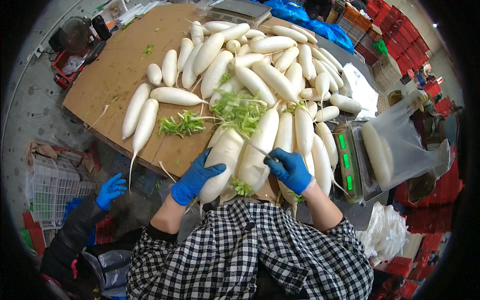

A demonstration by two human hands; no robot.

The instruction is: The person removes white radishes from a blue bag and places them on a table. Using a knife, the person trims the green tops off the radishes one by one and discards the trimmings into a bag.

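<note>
My left hand [198,176], in a blue glove, grips a large white daikon radish [222,161] near the table's front edge. In my right hand [290,170], also gloved in blue, is a knife [257,147], its blade reaching up and left to the radish's top. Blurred cut green leaves [240,110] are just beyond the blade. Another pile of leaf trimmings [182,123] lies on the cardboard to the left. Many more daikon radishes [275,80] are heaped behind and to the right of my hands.
A digital scale [350,165] at the right bears a plastic bag [405,138] with radishes inside. Another scale [240,11] stands at the table's far edge. A co-worker's blue-gloved hand [111,190] is at the left, near white plastic crates [56,187]. Red crates [401,33] are stacked at the far right.
</note>
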